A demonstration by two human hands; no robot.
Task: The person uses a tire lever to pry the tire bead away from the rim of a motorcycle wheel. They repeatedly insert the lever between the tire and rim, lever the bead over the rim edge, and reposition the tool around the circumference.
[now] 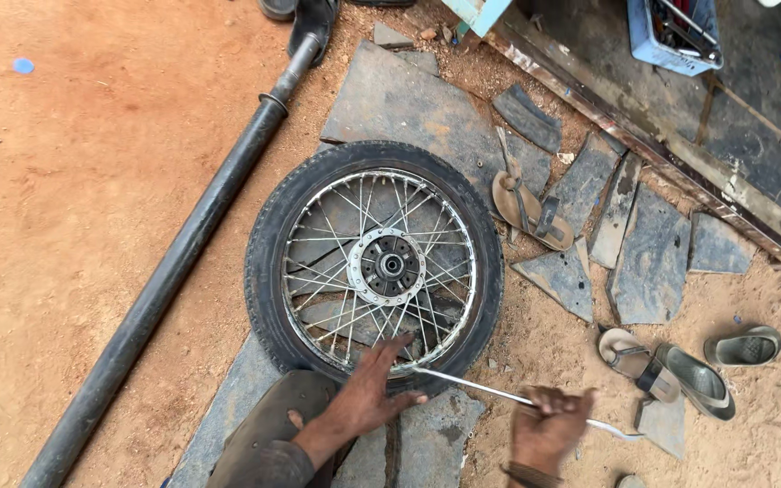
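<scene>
**Two hands at a spoked wheel's near edge**

The fingers (389,354) of the left hand (368,390) are spread apart and laid flat on the tyre (268,230) and rim of a spoked wheel (374,264), at the edge nearest the person. They press on it and clasp nothing. The right hand (546,429) has its fingers clamped around a thin metal lever (481,387), gripping near the outer end. The lever's tip reaches the rim just beside the left fingertips.

The wheel lies flat on grey stone slabs (399,104) set into reddish dirt. Its hub (390,265) faces up in the middle of the spokes.

To the wheel's left, a long black pipe (169,271) runs diagonally across the dirt. To its right, a brown sandal (526,210) lies on the slabs, just beside the tyre. Further right, three more sandals (680,369) rest on the dirt, well apart from the wheel. A blue crate (645,41) holding tools stands at the top, on a dark floor beyond a low step.
</scene>
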